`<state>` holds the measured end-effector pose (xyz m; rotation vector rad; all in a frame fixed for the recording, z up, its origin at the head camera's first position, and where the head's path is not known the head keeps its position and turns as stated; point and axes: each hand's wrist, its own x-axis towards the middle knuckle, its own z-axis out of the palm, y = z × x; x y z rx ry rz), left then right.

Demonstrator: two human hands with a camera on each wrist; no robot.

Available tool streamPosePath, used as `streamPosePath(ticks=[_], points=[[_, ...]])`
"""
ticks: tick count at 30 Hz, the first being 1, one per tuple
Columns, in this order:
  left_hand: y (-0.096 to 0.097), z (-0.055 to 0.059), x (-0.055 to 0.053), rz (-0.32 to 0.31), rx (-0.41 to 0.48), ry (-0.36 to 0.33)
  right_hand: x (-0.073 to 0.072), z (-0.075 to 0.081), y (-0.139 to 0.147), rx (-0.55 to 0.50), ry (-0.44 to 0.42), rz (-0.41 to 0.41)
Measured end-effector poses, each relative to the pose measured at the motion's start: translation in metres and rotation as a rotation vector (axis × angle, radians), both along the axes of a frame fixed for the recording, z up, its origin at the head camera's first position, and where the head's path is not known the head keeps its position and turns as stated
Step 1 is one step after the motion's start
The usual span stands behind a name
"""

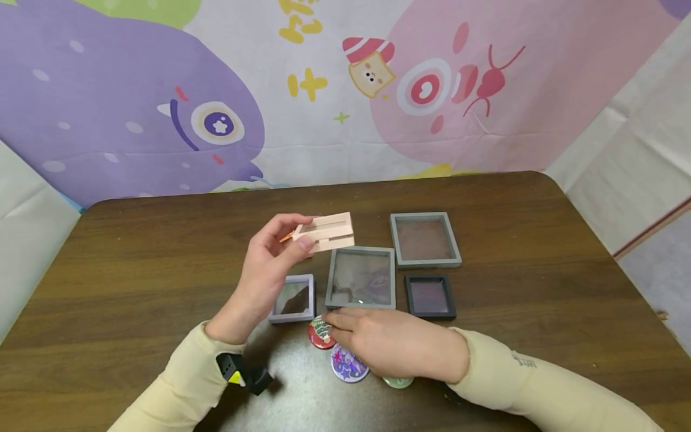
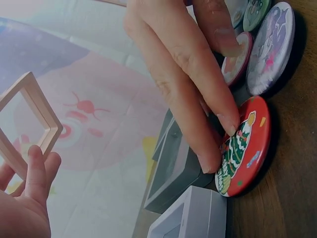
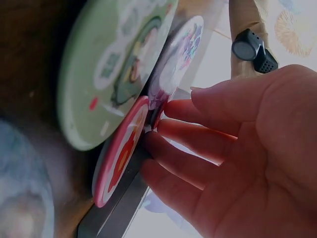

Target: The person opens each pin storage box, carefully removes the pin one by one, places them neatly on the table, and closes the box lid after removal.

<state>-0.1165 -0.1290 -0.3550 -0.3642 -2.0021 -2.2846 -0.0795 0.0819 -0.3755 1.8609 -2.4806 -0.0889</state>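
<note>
My left hand holds a small pale pink square frame above the table, thumb on one side and fingers on the other. In the left wrist view the frame's opening is see-through. My right hand reaches over several round badges, its fingers loosely extended. Its fingertips touch a red badge with a Christmas tree on it. Beside that lies a purple badge, and a green badge is partly covered by the hand in the head view. A pink-rimmed badge lies under the palm.
Two grey frames lie flat behind my hands, one farther right. A small black frame is at the right, and a lilac frame stands partly behind my left wrist. A patterned cloth hangs behind the wooden table.
</note>
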Motion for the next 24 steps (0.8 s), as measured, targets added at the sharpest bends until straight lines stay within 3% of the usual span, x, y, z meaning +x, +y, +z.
streamPosePath(ticks=[4,10,12,17,20,24], points=[[0.000,0.001,0.001,-0.020,0.001,0.000,-0.006,0.006,0.004,-0.028,-0.058,-0.026],[0.001,0.000,0.002,-0.061,0.006,0.005,-0.030,0.027,0.021,-0.219,-0.179,-0.118],[0.001,-0.001,0.003,-0.063,0.007,0.002,-0.039,0.036,0.031,-0.293,-0.164,-0.176],[0.003,-0.003,0.003,-0.085,0.008,-0.012,-0.057,0.051,0.051,-0.510,-0.005,-0.285],[0.004,-0.004,0.004,-0.119,0.008,-0.016,-0.060,0.055,0.056,-0.623,0.030,-0.259],[0.007,-0.006,0.006,-0.173,0.017,-0.007,-0.060,0.057,0.054,-0.686,0.019,-0.142]])
